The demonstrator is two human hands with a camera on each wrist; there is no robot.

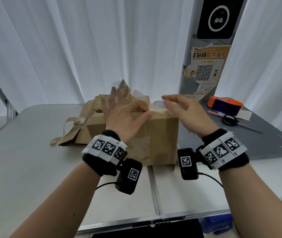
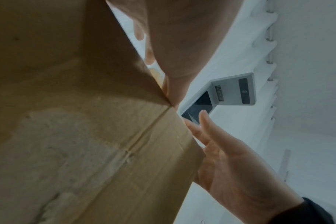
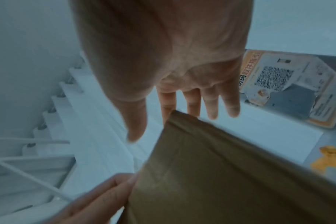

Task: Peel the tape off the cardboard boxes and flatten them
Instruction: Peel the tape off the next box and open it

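A brown cardboard box (image 1: 161, 134) stands upright in the middle of the white table (image 1: 33, 152). My left hand (image 1: 144, 111) lies over its top front edge; thumb and index finger pinch a strip of clear tape there, and the other fingers are spread. Crumpled peeled tape (image 1: 136, 97) bunches up behind those fingers. My right hand (image 1: 169, 100) hovers, blurred, over the box's top right with its fingers straight and holds nothing. The left wrist view shows the box's taped front seam (image 2: 132, 150) close up. In the right wrist view the box's corner (image 3: 182, 119) sits just under the fingers.
A flattened cardboard box (image 1: 78, 133) with loose tape strips lies to the left of the standing box. On the grey table (image 1: 240, 148) at right are black scissors (image 1: 230, 119), a pink pen (image 1: 216, 114) and an orange tape dispenser (image 1: 225, 104). A pillar with a poster (image 1: 205, 69) stands behind.
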